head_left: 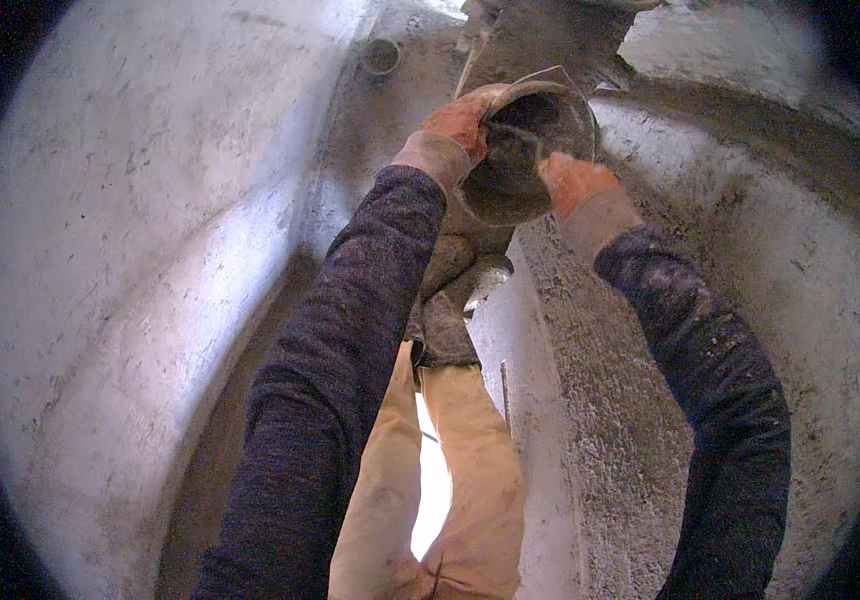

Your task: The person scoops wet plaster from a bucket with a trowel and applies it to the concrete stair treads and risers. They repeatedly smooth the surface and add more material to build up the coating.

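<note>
A round, grimy bucket (pixel 510 195) is tilted in front of me, its open mouth facing me. My left hand (pixel 458 128), in an orange glove with a pale knit cuff, is closed around its left rim. My right hand (pixel 578 185), gloved the same way, is closed at the right side of the mouth. A thin pale shape reaches from its fingers into the bucket; its kind cannot be made out. A thin wire handle (pixel 557 70) stands over the upper rim. The bucket's inside is dark, with greyish dirt on the wall.
A smooth, pale curved wall (pixel 130 220) rises on the left. To the right lies a rough, grey-brown crusted surface (pixel 615 420). Below the bucket are my tan trousers (pixel 470 450) and dark, dirty footwear (pixel 447 325). A small round ring (pixel 381 57) shows at the far end.
</note>
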{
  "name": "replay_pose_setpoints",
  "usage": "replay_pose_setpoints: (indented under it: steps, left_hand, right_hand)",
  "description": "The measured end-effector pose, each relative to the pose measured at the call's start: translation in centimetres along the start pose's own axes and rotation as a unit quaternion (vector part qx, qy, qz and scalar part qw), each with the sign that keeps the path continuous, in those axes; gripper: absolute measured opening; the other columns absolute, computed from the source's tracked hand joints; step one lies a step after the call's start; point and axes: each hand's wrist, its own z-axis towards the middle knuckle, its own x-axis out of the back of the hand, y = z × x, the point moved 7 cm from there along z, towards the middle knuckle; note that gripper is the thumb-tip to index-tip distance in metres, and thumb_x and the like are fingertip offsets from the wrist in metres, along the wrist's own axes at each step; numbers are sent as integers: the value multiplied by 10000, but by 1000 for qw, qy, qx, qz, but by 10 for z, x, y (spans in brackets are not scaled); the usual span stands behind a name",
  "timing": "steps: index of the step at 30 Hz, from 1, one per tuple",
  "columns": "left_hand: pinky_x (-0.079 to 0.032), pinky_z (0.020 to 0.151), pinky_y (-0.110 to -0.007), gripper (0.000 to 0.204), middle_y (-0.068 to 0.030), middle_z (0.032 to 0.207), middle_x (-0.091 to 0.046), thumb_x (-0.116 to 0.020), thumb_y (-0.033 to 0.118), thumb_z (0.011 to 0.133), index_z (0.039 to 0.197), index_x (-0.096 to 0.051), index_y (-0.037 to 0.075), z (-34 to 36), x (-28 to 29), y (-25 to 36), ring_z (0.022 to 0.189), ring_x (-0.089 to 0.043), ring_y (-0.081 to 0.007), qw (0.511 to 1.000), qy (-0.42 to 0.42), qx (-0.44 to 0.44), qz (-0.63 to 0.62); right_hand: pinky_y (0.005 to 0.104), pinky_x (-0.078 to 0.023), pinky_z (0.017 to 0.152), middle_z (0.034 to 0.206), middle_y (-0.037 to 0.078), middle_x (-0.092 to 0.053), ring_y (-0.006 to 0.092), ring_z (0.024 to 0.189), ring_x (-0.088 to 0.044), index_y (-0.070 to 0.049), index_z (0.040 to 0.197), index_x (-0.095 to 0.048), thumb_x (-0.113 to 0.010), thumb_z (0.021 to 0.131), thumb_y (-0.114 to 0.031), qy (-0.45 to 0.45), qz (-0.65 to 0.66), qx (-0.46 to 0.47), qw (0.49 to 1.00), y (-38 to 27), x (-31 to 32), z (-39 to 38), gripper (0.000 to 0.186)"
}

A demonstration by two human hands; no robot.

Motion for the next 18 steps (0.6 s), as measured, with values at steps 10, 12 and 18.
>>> replay_pose_setpoints:
  steps: [10,12,18]
  left_hand:
    - [-467,863,-432,369,-177,1098,-557,-565,134,737,1102,-558,78,-27,-14,-64,1007,-550,-383,994,103,23,20]
    - [-462,878,-427,409,-179,1120,-554,-575,154,740,1143,-552,86,-25,-20,-60,1029,-543,-381,997,66,29,23]
    - [-452,898,-420,419,-176,1144,-555,-597,142,760,1174,-556,91,-22,-42,-77,1044,-538,-386,971,127,-10,-204]
  right_hand:
    - [470,-507,670,842,170,-615,353,793,-632,-49,988,-474,-491,865,-120,-59,-63,-44,995,8,34,-85,143]
    - [486,-504,674,861,182,-633,366,790,-638,-42,1018,-443,-511,844,-82,-35,-84,-92,992,23,33,-87,191]
    - [492,-515,714,944,211,-639,387,869,-635,-32,1098,-428,-572,800,-57,-85,5,-317,945,74,-63,-35,331]
